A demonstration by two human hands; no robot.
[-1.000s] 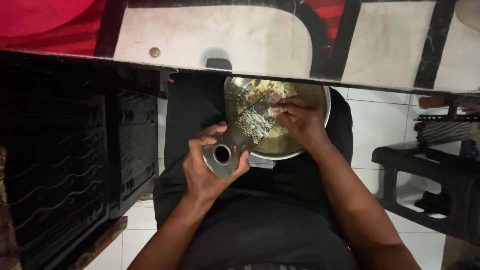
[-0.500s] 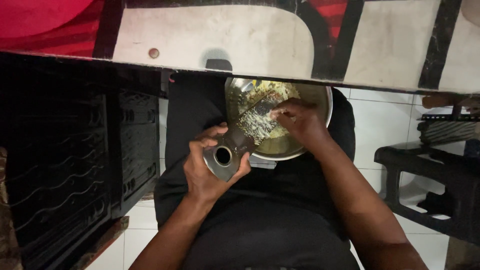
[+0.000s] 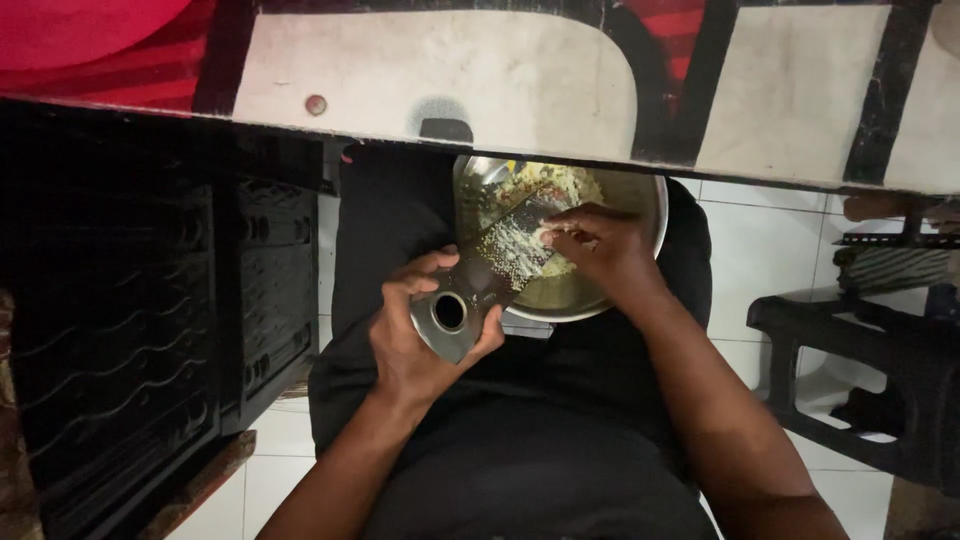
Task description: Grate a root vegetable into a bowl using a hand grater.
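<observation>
The stiff, light metal grater (image 3: 500, 265), sharp-faced, slants from the steel bowl (image 3: 640, 200) toward 7 o'clock; left hand (image 3: 425, 335) clamps its handle end, right hand (image 3: 600, 245) pinches a small slippery piece against the face.

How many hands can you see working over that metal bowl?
2. The left hand grips the grater by its handle end, nearer the body; the right hand presses something small and pale against the grater's face over the metal bowl.
</observation>
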